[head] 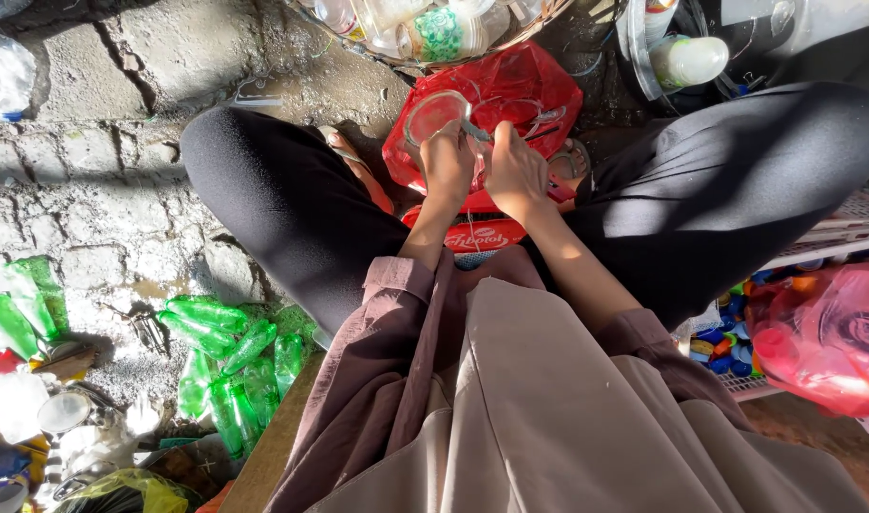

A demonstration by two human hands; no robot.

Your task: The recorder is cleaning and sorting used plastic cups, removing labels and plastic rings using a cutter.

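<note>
My left hand (447, 163) grips a clear plastic bottle (430, 113) by its lower part, its round open end tilted up toward the camera. Right beside it, my right hand (515, 169) is closed around a thin metal tool (480, 132) that touches the bottle's side; I cannot tell exactly what tool it is. Both hands work over a red plastic bag (510, 87) lying between my knees, which are in black trousers.
A basket of clear bottles (425, 28) stands just beyond the bag. Green crushed bottles (230, 351) lie on the stone ground to the left. At the right are a white crate with coloured bottle caps (729, 337) and another red bag (824, 337).
</note>
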